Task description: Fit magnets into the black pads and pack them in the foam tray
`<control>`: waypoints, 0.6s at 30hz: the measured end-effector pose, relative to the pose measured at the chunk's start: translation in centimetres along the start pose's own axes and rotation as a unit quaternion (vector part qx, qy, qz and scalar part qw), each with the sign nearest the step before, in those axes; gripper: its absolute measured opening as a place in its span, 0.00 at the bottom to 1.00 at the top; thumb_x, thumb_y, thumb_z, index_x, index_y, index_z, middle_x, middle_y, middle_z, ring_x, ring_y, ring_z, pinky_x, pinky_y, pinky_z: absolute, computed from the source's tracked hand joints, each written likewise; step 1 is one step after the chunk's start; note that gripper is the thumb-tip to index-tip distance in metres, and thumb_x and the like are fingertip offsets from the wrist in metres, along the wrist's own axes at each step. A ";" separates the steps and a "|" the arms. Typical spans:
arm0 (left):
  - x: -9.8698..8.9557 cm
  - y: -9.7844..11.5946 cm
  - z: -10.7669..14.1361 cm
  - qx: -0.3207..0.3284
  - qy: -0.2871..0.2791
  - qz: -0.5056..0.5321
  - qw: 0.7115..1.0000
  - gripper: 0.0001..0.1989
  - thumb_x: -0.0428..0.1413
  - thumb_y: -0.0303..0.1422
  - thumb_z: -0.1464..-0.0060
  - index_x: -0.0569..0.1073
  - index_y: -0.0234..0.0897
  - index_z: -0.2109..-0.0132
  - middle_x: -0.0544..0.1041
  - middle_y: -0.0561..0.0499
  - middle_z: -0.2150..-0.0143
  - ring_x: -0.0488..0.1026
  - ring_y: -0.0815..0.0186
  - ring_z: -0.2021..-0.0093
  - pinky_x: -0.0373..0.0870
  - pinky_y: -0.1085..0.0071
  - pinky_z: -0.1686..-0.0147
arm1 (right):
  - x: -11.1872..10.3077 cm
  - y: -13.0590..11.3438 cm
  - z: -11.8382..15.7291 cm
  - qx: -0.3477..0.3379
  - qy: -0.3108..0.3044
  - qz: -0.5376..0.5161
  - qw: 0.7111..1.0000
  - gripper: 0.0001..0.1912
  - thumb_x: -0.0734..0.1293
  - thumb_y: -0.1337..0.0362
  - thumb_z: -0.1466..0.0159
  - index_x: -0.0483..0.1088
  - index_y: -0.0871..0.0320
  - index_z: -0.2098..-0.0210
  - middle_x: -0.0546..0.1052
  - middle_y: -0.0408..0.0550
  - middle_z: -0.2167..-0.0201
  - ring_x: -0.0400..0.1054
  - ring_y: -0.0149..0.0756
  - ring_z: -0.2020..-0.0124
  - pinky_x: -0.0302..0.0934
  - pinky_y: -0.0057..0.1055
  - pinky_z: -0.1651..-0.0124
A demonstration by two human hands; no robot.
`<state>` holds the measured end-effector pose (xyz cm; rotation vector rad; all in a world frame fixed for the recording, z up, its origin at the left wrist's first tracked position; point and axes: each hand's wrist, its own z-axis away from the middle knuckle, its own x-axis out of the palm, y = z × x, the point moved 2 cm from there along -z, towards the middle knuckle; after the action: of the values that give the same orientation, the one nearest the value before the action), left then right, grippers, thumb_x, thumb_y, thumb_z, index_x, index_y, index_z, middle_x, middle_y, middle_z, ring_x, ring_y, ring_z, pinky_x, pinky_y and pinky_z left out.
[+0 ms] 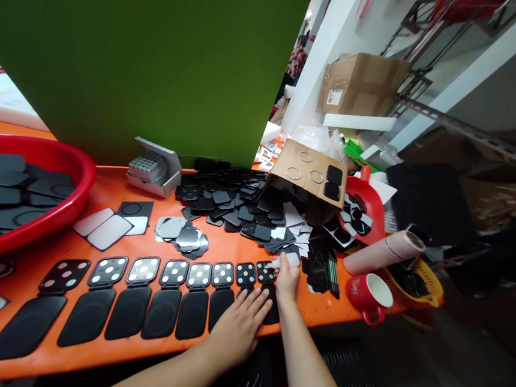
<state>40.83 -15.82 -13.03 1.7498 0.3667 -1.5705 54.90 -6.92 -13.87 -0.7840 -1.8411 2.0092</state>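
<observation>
My right hand (287, 281) is closed round a small white squeeze bottle (293, 260). The bottle's thin nozzle points left, over the last dotted square plate (264, 272) in the row; whether it touches cannot be made out. My left hand (241, 323) lies flat with fingers stretched out, covering parts of the black folding pads near the row's right end. Along the front of the table runs a row of several unfolded black pads (162, 314). Each has a hinged upper plate (173, 273) with pale round dots.
A red basin (84, 187) of dark pads stands left. Behind the row lie silver plates (186, 235), a heap of black pieces (234, 200) and a white box (169, 180). Right are a cardboard box (309, 174), pink tumbler (381, 254), red mug (362, 294) and yellow basket (433, 287).
</observation>
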 end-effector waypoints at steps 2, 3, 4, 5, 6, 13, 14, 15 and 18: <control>0.0 0.0 0.0 0.002 0.001 -0.001 1.000 0.35 0.47 0.37 0.51 0.44 0.37 0.38 0.41 0.48 0.35 0.39 0.57 0.37 0.35 0.58 0.41 | 0.0 0.0 0.0 -0.001 0.001 -0.001 1.000 0.25 0.58 0.48 0.44 0.70 0.66 0.70 0.75 0.54 0.74 0.67 0.35 0.77 0.59 0.28 0.75; 0.1 0.0 0.0 0.002 0.003 0.001 1.000 0.34 0.47 0.38 0.51 0.44 0.38 0.38 0.41 0.48 0.35 0.38 0.57 0.37 0.35 0.58 0.42 | 0.0 0.0 0.0 -0.001 0.001 -0.001 1.000 0.24 0.58 0.48 0.44 0.70 0.66 0.70 0.75 0.54 0.74 0.67 0.35 0.77 0.59 0.28 0.75; 0.1 -0.1 0.0 0.001 0.004 0.002 1.000 0.34 0.47 0.38 0.50 0.44 0.38 0.38 0.41 0.49 0.35 0.38 0.57 0.37 0.35 0.58 0.42 | 0.0 -0.1 0.0 -0.002 0.000 -0.002 1.000 0.24 0.58 0.48 0.44 0.70 0.66 0.70 0.75 0.54 0.74 0.67 0.35 0.77 0.59 0.28 0.75; 0.1 -0.1 0.0 0.001 0.005 0.004 1.000 0.34 0.46 0.38 0.50 0.44 0.38 0.38 0.41 0.49 0.35 0.38 0.57 0.37 0.35 0.58 0.42 | 0.0 -0.1 0.0 -0.002 -0.001 -0.002 1.000 0.24 0.58 0.48 0.44 0.70 0.66 0.70 0.75 0.54 0.74 0.67 0.35 0.77 0.59 0.28 0.75; 0.1 -0.1 0.0 0.002 0.006 0.005 1.000 0.34 0.46 0.38 0.50 0.44 0.38 0.38 0.41 0.49 0.35 0.39 0.57 0.37 0.35 0.58 0.42 | 0.0 -0.1 0.1 -0.003 -0.001 -0.001 1.000 0.24 0.58 0.48 0.44 0.70 0.65 0.70 0.75 0.53 0.74 0.66 0.35 0.77 0.59 0.28 0.75; 0.1 0.0 0.0 0.003 0.002 0.000 1.000 0.35 0.47 0.38 0.50 0.44 0.37 0.38 0.41 0.48 0.35 0.39 0.57 0.37 0.35 0.57 0.42 | 0.0 -0.2 0.1 -0.012 -0.004 0.004 1.000 0.25 0.57 0.48 0.44 0.70 0.65 0.71 0.75 0.54 0.75 0.66 0.35 0.77 0.59 0.28 0.75; 0.1 0.0 0.0 0.002 0.003 0.002 1.000 0.35 0.47 0.38 0.51 0.44 0.38 0.38 0.41 0.48 0.35 0.39 0.56 0.37 0.35 0.57 0.42 | 0.0 -0.3 0.1 -0.015 -0.004 0.005 1.000 0.24 0.57 0.48 0.44 0.70 0.65 0.71 0.75 0.54 0.75 0.66 0.35 0.78 0.59 0.28 0.75; 0.1 0.0 0.0 0.002 0.004 0.003 1.000 0.35 0.47 0.38 0.51 0.44 0.38 0.38 0.41 0.48 0.35 0.39 0.56 0.37 0.35 0.57 0.42 | 0.0 -0.3 0.1 -0.018 -0.005 0.006 1.000 0.24 0.58 0.48 0.44 0.70 0.65 0.71 0.75 0.53 0.75 0.66 0.35 0.78 0.59 0.28 0.75; 0.1 0.0 0.0 0.001 0.004 0.007 1.000 0.34 0.47 0.37 0.50 0.44 0.38 0.38 0.41 0.48 0.35 0.39 0.57 0.37 0.35 0.57 0.42 | 0.0 -0.3 0.1 -0.029 -0.004 0.011 1.000 0.23 0.58 0.49 0.43 0.70 0.65 0.71 0.75 0.53 0.74 0.66 0.35 0.77 0.59 0.28 0.74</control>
<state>40.87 -15.85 -13.16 1.7570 0.3574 -1.5552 54.74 -6.96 -13.57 -0.8155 -1.9121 1.9828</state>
